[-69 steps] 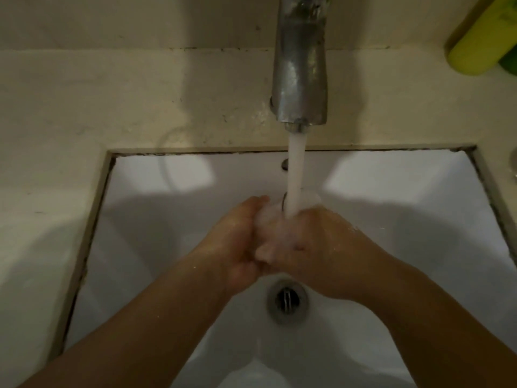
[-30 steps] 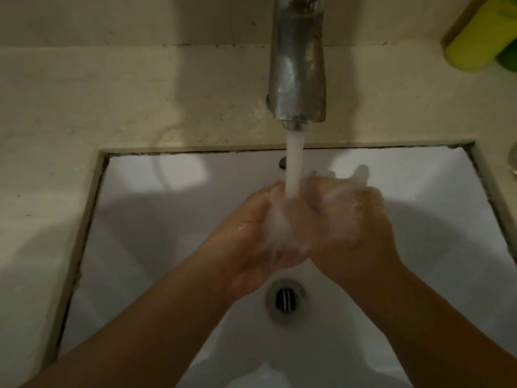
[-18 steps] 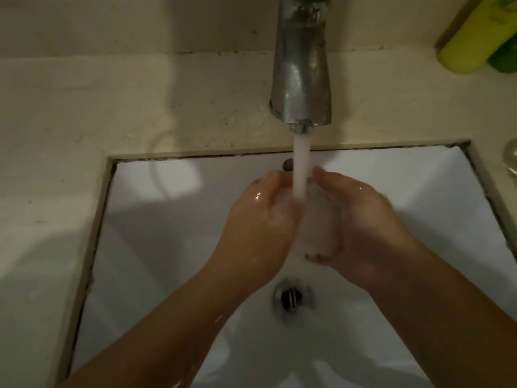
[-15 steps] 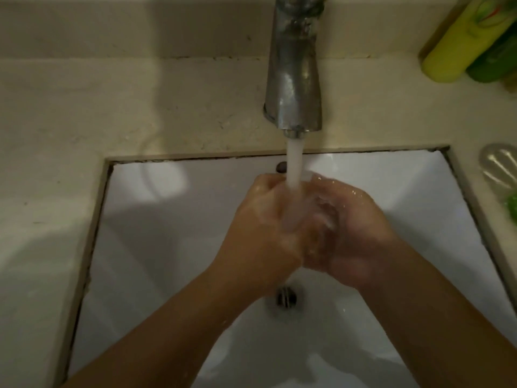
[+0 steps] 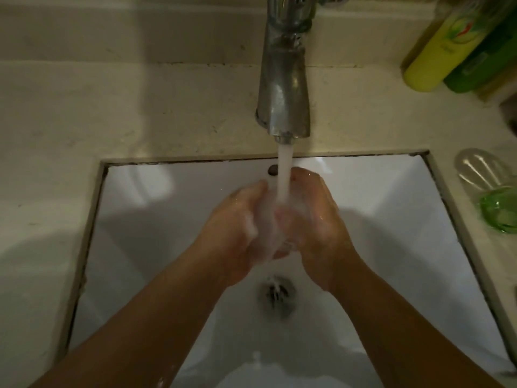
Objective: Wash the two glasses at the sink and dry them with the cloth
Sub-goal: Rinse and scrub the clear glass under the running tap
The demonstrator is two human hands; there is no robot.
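Could not tell a glass apart from the pale foamy blur [image 5: 267, 228] pressed between the left hand [image 5: 232, 233] and the right hand [image 5: 313, 219]. Cupped together, fingers curled inward; impossible to say whether gripping a thing or only each other. Held directly under the water stream [image 5: 284, 175] from the tap [image 5: 284, 88], above the drain [image 5: 277, 292] of the white sink [image 5: 391, 219]. Further right on the bench [image 5: 84, 107], noted a clear dish [image 5: 481, 169] and a green glassy object [image 5: 500, 214]; behind, a yellow bottle [image 5: 444, 49].

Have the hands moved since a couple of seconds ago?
Yes. The left hand and right hand have shifted toward the tap, away from the drain; they overlapped its rim before, now bare basin shows between.
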